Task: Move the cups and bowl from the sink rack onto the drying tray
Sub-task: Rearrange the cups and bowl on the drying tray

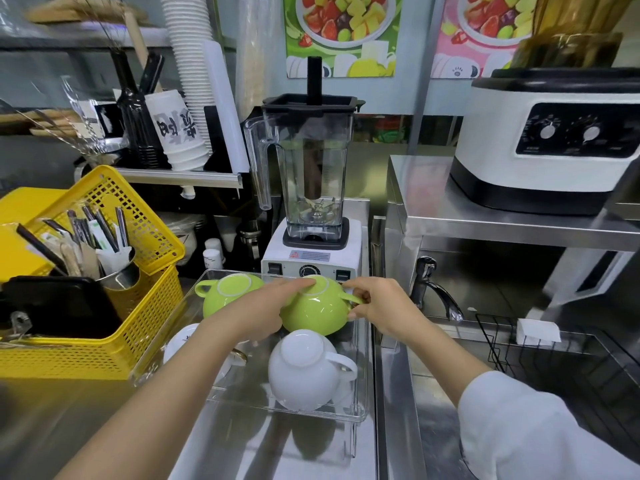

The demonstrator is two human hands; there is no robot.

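Head view: both hands set a green cup (317, 311) upside down in the clear tray (360, 407), likely so it drains. The left hand (266, 310) cups its side; the right hand (375, 306) pinches the handle. The sink rack (498, 344) looks empty.

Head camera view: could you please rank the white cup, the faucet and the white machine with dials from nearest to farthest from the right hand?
From the right hand:
1. Faucet, just to its right by the sink.
2. White cup, upside down in the clear tray, below-left.
3. White machine with dials, up on the steel shelf at far right.
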